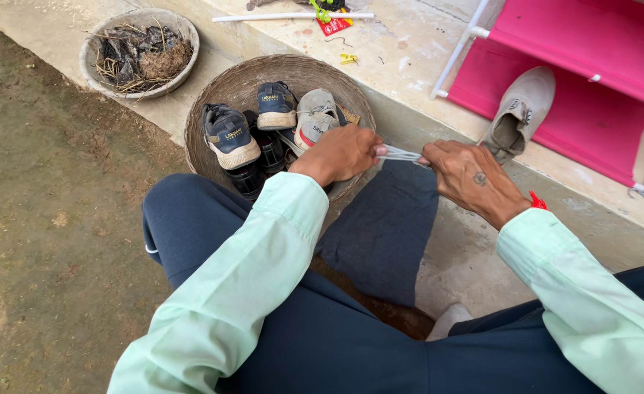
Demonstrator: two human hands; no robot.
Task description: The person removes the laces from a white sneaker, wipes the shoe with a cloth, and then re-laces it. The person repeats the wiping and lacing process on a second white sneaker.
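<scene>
While both hands work just above the near rim of a woven basket (212, 102), the left hand (340, 153) and right hand (472, 179) each pinch an end of a white shoelace (401, 154) stretched taut between them. Inside the basket lie two navy sneakers (228, 135), a black shoe (267, 149) and a grey sneaker (315, 117). Far left, a smaller bowl (92, 44) holds dry plant scraps. To the right, a lone grey shoe (519, 109) rests against a pink rack (592, 44) on the concrete step (409, 66).
</scene>
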